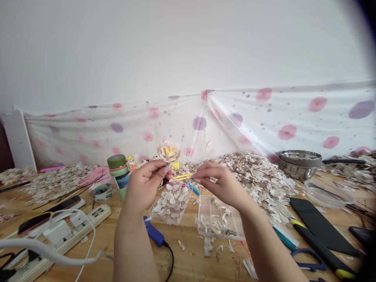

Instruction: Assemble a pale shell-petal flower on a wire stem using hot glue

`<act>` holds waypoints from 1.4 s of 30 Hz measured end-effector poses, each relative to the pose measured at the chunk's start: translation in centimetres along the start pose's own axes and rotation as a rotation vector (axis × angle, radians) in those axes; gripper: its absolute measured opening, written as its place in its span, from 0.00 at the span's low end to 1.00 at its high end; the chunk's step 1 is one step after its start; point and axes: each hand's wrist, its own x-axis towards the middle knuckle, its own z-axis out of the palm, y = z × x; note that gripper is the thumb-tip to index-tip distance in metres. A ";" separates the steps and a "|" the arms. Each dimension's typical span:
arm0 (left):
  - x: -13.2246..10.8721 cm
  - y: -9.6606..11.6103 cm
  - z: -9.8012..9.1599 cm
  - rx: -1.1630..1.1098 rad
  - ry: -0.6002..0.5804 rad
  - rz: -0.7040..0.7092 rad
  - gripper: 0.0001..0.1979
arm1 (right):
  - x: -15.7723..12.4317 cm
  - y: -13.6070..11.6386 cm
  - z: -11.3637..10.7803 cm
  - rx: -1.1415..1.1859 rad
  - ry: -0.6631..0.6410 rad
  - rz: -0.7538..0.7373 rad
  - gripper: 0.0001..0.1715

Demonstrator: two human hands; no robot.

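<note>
My left hand [146, 184] is raised above the table with its fingertips pinched on the stem of a pale shell flower [168, 150] that rises just above them. My right hand [219, 183] faces it, thumb and forefinger pinched near a small yellow and pink piece [182, 176] between the two hands; whether it grips that piece is unclear. Below the hands lie a clear tray of shell pieces [172, 201] and a clear divided box [217, 217]. A blue glue gun [154, 233] lies under my left forearm.
Heaps of shell fragments [258, 176] cover the wooden table's back. A green-capped tube [120, 174] and tape roll [102, 191] stand at left, with a power strip [66, 237] and phone [48, 215]. At right are metal bowls [299, 162], a clear dish [327, 192], black tools [320, 227] and scissors [308, 260].
</note>
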 end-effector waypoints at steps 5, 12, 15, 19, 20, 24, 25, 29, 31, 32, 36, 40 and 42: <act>-0.5 0.8 -1.9 0.050 0.065 0.101 0.07 | 0.7 4.6 8.3 -0.214 -0.291 0.217 0.09; -0.7 1.1 -2.6 0.046 0.046 0.101 0.06 | -1.2 8.5 13.9 -0.286 -0.603 0.332 0.15; -0.6 1.0 -2.9 0.019 0.047 0.106 0.06 | -1.2 8.8 13.4 -0.291 -0.639 0.320 0.15; -0.7 0.9 -3.0 -0.004 0.030 0.115 0.05 | -0.6 7.9 13.2 -0.279 -0.603 0.273 0.09; -0.7 0.9 -2.9 -0.007 0.024 0.112 0.05 | -0.6 7.6 13.6 -0.276 -0.589 0.267 0.08; -0.8 0.9 -2.7 -0.026 -0.021 0.072 0.05 | -0.6 6.5 16.5 -0.285 -0.545 0.287 0.09; -0.8 0.9 -2.7 -0.034 -0.029 0.065 0.05 | -0.7 6.3 17.4 -0.295 -0.535 0.304 0.08; -0.8 0.8 -3.2 -0.057 -0.029 0.068 0.06 | -0.4 5.9 20.1 -0.337 -0.483 0.382 0.12; -0.7 0.8 -3.5 -0.066 -0.019 0.083 0.06 | -0.1 6.1 20.5 -0.328 -0.461 0.400 0.12; -0.7 0.8 -3.7 -0.069 -0.014 0.091 0.06 | 0.0 6.3 20.4 -0.316 -0.452 0.404 0.13; -0.4 0.7 -3.9 -0.057 0.002 0.108 0.06 | 0.2 7.1 19.6 -0.270 -0.428 0.424 0.13; -0.2 0.6 -3.5 -0.028 0.001 0.094 0.05 | -0.2 7.3 19.7 -0.258 -0.431 0.461 0.13; -0.2 0.6 -3.1 -0.014 -0.004 0.078 0.06 | -0.5 7.2 20.1 -0.247 -0.434 0.484 0.14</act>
